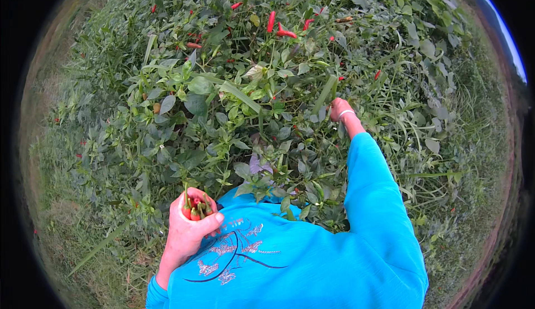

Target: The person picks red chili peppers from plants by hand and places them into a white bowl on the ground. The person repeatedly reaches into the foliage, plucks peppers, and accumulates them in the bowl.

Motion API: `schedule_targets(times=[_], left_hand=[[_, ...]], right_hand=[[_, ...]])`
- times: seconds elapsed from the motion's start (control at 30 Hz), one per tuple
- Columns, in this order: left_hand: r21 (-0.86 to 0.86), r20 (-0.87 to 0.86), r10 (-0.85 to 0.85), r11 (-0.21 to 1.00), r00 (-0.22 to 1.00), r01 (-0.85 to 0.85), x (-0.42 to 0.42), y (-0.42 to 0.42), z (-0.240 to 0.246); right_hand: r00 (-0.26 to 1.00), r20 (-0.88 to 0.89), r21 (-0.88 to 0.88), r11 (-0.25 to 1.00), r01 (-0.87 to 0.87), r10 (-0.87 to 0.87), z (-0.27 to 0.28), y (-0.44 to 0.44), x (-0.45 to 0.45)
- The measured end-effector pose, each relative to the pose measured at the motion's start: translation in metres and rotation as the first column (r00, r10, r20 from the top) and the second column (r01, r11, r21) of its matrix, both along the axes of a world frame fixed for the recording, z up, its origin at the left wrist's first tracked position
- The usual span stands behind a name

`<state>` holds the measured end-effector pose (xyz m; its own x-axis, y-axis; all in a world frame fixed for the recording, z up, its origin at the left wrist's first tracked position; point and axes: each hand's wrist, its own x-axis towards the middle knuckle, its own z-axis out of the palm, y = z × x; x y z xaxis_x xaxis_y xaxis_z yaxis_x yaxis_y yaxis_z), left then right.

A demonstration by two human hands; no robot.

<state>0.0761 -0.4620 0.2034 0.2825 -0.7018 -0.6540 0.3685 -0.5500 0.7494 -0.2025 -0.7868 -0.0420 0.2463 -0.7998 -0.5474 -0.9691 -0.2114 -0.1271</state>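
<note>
Close to my body, my left hand is curled around several red chili peppers, their green stems pointing up. Reaching out to the right, my right hand is in among the leaves of a chili plant, with a pale band at its wrist. Leaves cover its fingertips, so whether it grips anything is hidden. A broad green grass blade stands beside that hand. Beyond it, ripe red chilies stick up from the foliage, and another red chili hangs to its right.
Dense chili foliage mixed with weeds spreads before me. A long grass blade lies across the leaves. Tall grass grows on the right, and dry grass is at the lower left. My blue top touches the nearest leaves.
</note>
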Motion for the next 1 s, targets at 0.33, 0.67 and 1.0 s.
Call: schedule_targets(times=[0.33, 0.67, 1.0], left_hand=[[-0.02, 0.043, -0.005, 1.0, 0.999, 0.006, 0.003, -0.002, 0.007], [-0.039, 0.021, -0.029, 0.999, 0.999, 0.03, 0.003, 0.001, 0.004], [-0.047, 0.015, -0.004, 0.999, 1.0, 0.005, -0.009, 0.003, 0.008]], right_hand=[[0.982, 0.135, 0.112, 0.983, -0.147, 0.131, 0.021, 0.034, -0.01], [0.805, 0.567, 0.046, 0.982, 0.182, -0.176, 0.073, 0.022, -0.041], [0.949, 0.305, -0.299, 0.954, 0.013, 0.083, 0.055, 0.014, 0.027]])
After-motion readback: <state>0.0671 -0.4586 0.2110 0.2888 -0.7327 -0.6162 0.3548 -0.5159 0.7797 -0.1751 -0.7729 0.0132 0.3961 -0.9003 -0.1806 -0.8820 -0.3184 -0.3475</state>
